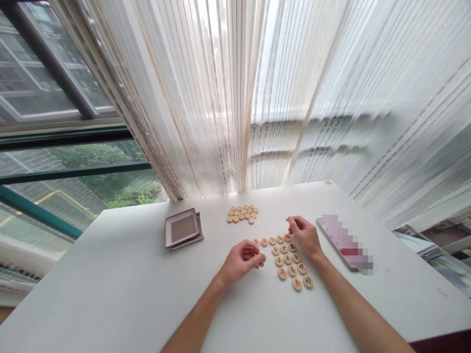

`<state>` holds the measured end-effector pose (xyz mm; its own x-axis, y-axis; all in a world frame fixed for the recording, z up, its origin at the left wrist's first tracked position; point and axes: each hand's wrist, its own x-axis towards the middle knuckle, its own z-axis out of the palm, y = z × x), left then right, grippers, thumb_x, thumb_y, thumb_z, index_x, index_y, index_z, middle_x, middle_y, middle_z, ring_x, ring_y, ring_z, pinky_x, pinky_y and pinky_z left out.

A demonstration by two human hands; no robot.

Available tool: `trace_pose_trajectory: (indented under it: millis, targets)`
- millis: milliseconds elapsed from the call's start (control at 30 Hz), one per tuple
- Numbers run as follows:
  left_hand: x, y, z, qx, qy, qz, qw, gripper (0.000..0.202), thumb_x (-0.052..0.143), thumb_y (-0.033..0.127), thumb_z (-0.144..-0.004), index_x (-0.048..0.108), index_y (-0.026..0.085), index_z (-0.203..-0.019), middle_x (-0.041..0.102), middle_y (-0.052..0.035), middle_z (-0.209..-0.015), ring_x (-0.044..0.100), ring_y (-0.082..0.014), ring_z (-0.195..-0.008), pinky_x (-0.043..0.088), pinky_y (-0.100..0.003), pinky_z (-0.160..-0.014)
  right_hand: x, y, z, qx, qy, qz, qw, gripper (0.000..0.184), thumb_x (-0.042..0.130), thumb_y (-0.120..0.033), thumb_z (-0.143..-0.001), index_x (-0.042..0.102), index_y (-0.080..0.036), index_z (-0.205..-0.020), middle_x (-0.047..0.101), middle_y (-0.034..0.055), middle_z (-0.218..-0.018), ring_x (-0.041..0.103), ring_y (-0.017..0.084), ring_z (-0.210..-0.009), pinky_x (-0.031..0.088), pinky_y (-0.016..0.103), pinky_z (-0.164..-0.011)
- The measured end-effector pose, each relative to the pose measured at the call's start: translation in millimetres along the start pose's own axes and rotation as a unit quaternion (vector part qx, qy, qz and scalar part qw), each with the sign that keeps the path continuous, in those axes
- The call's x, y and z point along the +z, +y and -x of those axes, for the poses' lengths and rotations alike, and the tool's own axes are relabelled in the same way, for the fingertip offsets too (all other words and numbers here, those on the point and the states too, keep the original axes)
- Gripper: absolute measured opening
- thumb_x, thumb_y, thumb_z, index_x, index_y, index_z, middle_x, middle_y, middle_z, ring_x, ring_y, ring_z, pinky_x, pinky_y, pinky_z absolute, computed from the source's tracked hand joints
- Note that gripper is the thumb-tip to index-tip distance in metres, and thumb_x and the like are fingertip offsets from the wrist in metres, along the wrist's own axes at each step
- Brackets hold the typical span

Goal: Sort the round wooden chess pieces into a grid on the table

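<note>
My left hand [241,261] is closed, pinching a round wooden Chinese chess piece [263,257] between thumb and fingers, just left of the laid-out pieces. My right hand [304,234] has its fingers curled together above the right end of the top row, close to a red-marked piece [287,238]. Whatever its fingertips may hold is hidden. Between and below the hands, several pieces lie face up in rows with red or black characters, among them a red one [282,273] and a black one [308,281].
Farther back lies a cluster of pieces [241,216] with no characters visible. An open shallow box [168,235], its parts stacked, rests on the left of the white table [128,279]. A phone [333,240] is at the right. Sheer curtains [221,122] hang behind.
</note>
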<state>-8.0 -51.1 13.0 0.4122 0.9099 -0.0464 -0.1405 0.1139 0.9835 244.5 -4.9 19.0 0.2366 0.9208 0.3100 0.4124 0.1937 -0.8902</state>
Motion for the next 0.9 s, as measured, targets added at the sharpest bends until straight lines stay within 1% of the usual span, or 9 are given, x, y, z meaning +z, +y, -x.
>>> trace_pose_trajectory:
  millis: [100, 233, 400, 500, 600, 667, 767, 833, 900]
  targets:
    - [-0.7, 1, 0, 0.006, -0.008, -0.020, 1.000, 0.039, 0.077, 0.041, -0.079, 0.067, 0.014, -0.104, 0.072, -0.0082, -0.090, 0.072, -0.0182, -0.076, 0.056, -0.029, -0.068, -1, 3, 0, 0.005, 0.003, -0.006, 1.000, 0.048, 0.052, -0.061, -0.090, 0.070, -0.017, -0.087, 0.064, 0.0019, -0.061, 0.062, 0.018, -0.058, 0.051, 0.029, -0.061]
    - [-1.1, 1, 0, 0.002, -0.007, -0.037, 0.999, 0.039, 0.077, 0.044, -0.078, 0.070, 0.012, -0.100, 0.073, -0.0081, -0.084, 0.071, -0.0190, -0.078, 0.057, -0.032, -0.075, -2, 6, 0, 0.012, -0.001, -0.012, 1.000, 0.049, 0.053, -0.062, -0.088, 0.070, -0.017, -0.087, 0.065, 0.0024, -0.062, 0.063, 0.018, -0.058, 0.052, 0.029, -0.061]
    - [1.0, 2, -1, 0.002, 0.013, -0.057, 0.998, 0.038, 0.079, 0.044, -0.075, 0.070, 0.013, -0.095, 0.073, -0.0061, -0.079, 0.069, -0.0169, -0.071, 0.056, -0.031, -0.074, -1, 7, -1, 0.017, -0.004, -0.019, 1.000, 0.049, 0.054, -0.063, -0.087, 0.070, -0.017, -0.087, 0.066, 0.0028, -0.062, 0.063, 0.018, -0.058, 0.052, 0.029, -0.060]
    - [5.7, 3, 1, -0.004, 0.012, -0.061, 0.998, 0.036, 0.079, 0.044, -0.075, 0.071, 0.013, -0.094, 0.072, -0.0061, -0.080, 0.071, -0.0177, -0.072, 0.056, -0.030, -0.073, 0, 7, -1, 0.019, -0.004, -0.024, 1.000, 0.049, 0.054, -0.064, -0.086, 0.070, -0.017, -0.085, 0.066, 0.0034, -0.063, 0.064, 0.019, -0.058, 0.052, 0.029, -0.058]
    - [13.7, 2, 10, -0.010, 0.008, -0.059, 0.998, 0.034, 0.078, 0.042, -0.077, 0.072, 0.013, -0.093, 0.073, -0.0072, -0.084, 0.072, -0.0191, -0.074, 0.058, -0.032, -0.074, 0, 8, -2, 0.020, -0.005, -0.029, 0.999, 0.048, 0.055, -0.064, -0.086, 0.070, -0.017, -0.084, 0.067, 0.0037, -0.062, 0.064, 0.018, -0.058, 0.052, 0.028, -0.057]
    - [20.2, 2, 18, -0.019, -0.006, -0.077, 0.997, 0.032, 0.076, 0.041, -0.079, 0.072, 0.013, -0.094, 0.073, -0.0082, -0.085, 0.072, -0.0200, -0.076, 0.058, -0.033, -0.076, 0, 9, -2, 0.022, -0.005, -0.031, 0.999, 0.048, 0.056, -0.063, -0.086, 0.070, -0.017, -0.084, 0.067, 0.0037, -0.062, 0.064, 0.018, -0.058, 0.052, 0.028, -0.058]
    - [29.8, 5, 30, -0.029, -0.058, -0.135, 0.989, 0.027, 0.073, 0.038, -0.082, 0.075, 0.015, -0.097, 0.076, -0.0091, -0.091, 0.072, -0.0213, -0.084, 0.057, -0.034, -0.082, 0, 11, -3, 0.026, -0.005, -0.033, 0.999, 0.049, 0.055, -0.064, -0.086, 0.070, -0.017, -0.085, 0.067, 0.0037, -0.062, 0.065, 0.019, -0.058, 0.052, 0.029, -0.058]
    - [34.9, 9, 33, -0.027, -0.087, -0.175, 0.980, 0.024, 0.072, 0.034, -0.083, 0.076, 0.017, -0.098, 0.077, -0.0082, -0.096, 0.072, -0.0216, -0.089, 0.056, -0.034, -0.086, 0, 12, -3, 0.027, -0.005, -0.034, 0.999, 0.048, 0.055, -0.063, -0.086, 0.070, -0.018, -0.085, 0.067, 0.0034, -0.062, 0.065, 0.019, -0.058, 0.052, 0.028, -0.059]
    - [38.2, 12, 31, -0.019, -0.096, -0.205, 0.974, 0.021, 0.070, 0.033, -0.084, 0.076, 0.019, -0.099, 0.077, -0.0069, -0.099, 0.071, -0.0208, -0.089, 0.056, -0.032, -0.085, 0, 12, -4, 0.028, -0.005, -0.036, 0.999, 0.048, 0.055, -0.063, -0.086, 0.071, -0.018, -0.084, 0.068, 0.0031, -0.062, 0.065, 0.018, -0.058, 0.052, 0.028, -0.059]
